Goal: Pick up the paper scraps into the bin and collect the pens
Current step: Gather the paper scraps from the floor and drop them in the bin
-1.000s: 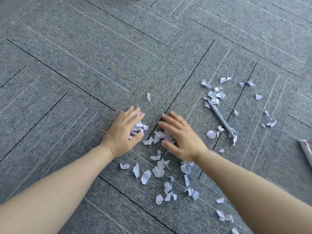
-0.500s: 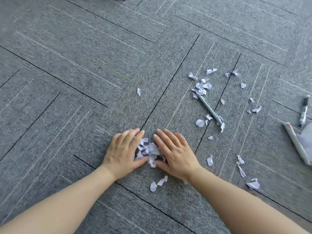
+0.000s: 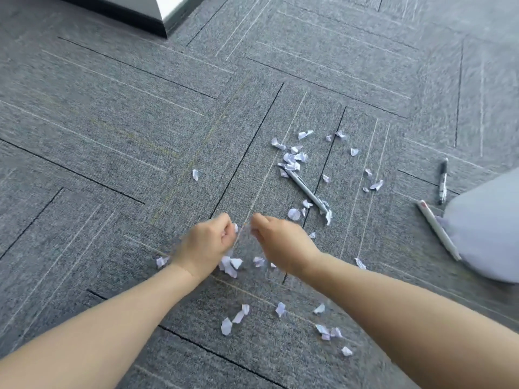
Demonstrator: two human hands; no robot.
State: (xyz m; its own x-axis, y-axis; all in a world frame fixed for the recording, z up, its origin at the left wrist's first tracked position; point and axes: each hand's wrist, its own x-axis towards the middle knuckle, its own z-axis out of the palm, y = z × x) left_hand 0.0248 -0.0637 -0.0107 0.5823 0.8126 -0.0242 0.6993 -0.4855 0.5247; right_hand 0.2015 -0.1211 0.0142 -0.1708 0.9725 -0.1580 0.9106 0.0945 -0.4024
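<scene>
Both hands are motion-blurred, so what they hold is hard to make out. The left hand is curled into a fist with a bit of white paper showing at its fingers; the right hand is curled too, its contents hidden. Torn paper scraps lie scattered on the carpet. 3 pens lie there: a grey pen, a black pen, a white pen touching a grey rounded object cut off at the right.

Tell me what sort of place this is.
Probably an office floor: grey carpet tiles laid in a staggered pattern, pens and paper scraps strewn on them, and a dark skirting corner at the top.
</scene>
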